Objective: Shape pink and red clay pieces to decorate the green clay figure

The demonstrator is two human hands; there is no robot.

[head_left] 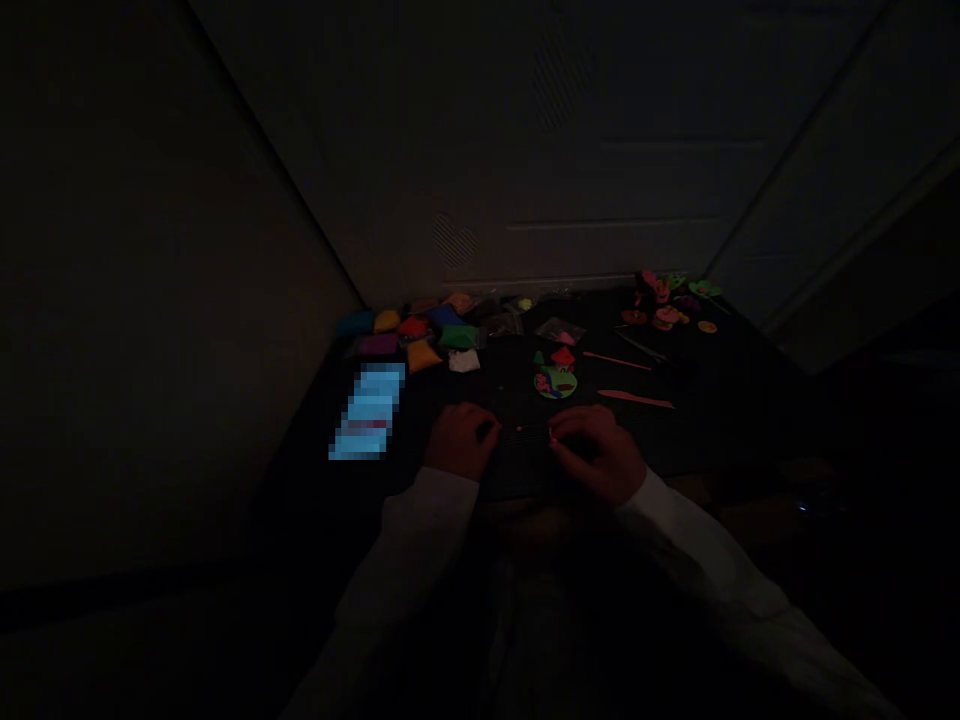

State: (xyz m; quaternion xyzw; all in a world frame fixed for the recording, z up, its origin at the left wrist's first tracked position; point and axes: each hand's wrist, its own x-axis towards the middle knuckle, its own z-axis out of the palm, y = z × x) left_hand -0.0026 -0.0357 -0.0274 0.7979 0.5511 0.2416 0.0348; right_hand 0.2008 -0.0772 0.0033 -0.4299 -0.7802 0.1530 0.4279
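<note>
While lit screen [367,412] glows at left, left hand [459,442] and right hand [600,455] hover low over table [720,432], tiny pink ball [519,429] between, touching neither. Fingers narrow on both; cannot tell if holding anything. Coloured packets [459,336] far left, pink knife [636,399] right, perhaps sparing working room. Green disc [568,379] just beyond; near edge close to wrists.

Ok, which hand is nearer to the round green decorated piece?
Right. The right hand is just on the near side of the green piece; the left hand is farther off, to its near left.
</note>
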